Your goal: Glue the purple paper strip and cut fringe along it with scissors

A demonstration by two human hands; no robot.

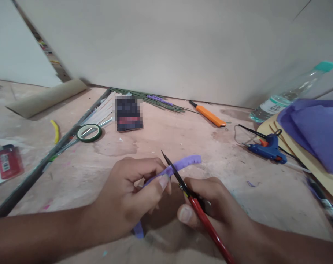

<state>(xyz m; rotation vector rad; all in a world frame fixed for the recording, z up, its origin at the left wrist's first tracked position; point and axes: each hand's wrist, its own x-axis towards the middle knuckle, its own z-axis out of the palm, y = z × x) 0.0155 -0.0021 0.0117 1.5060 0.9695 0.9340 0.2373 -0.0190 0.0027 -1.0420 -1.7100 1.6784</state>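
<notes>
A narrow purple paper strip [187, 161] is pinched between the thumb and fingers of my left hand [136, 187]. One end sticks out to the right with small cuts along its edge, and the other hangs below the hand. My right hand [215, 205] is closed around red-handled scissors [200, 209]. Their dark blades cross the strip just right of my left thumb, tips pointing up and left. Part of the scissor handles is hidden by the right hand.
Around my hands lie green tape [100, 134], an orange utility knife [210, 115], a blue glue gun [270, 148], purple sheets [317, 128], a water bottle [281, 99], green stems [166, 106], a cardboard tube [51, 96] and a red bottle [9, 163]. A grey board stands behind.
</notes>
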